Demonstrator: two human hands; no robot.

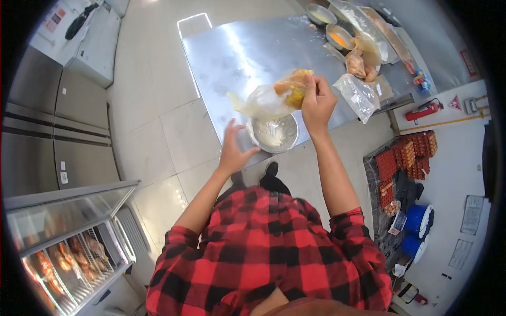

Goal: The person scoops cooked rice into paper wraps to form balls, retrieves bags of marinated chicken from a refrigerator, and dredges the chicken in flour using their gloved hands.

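My right hand [319, 103] grips a clear plastic bag [263, 102] by its right end, where yellow and orange food [295, 89] is bunched inside. The bag's pale, loose end stretches left over the back rim of a round bowl [291, 147]. White powder, perhaps flour, lies in that bowl, which stands at the near edge of a metal table [213, 67]. Beside the bowl's left rim is my left hand [233, 152], fingers spread and holding nothing. Whether its thumb touches the rim, I cannot tell.
At the table's far right are a bowl of orange liquid [339, 38], another metal bowl [322, 15], bagged raw meat [355, 65] and a clear plastic bag [359, 94]. A glass display case [71, 252] stands lower left. Egg trays [407, 154] are stacked at right.
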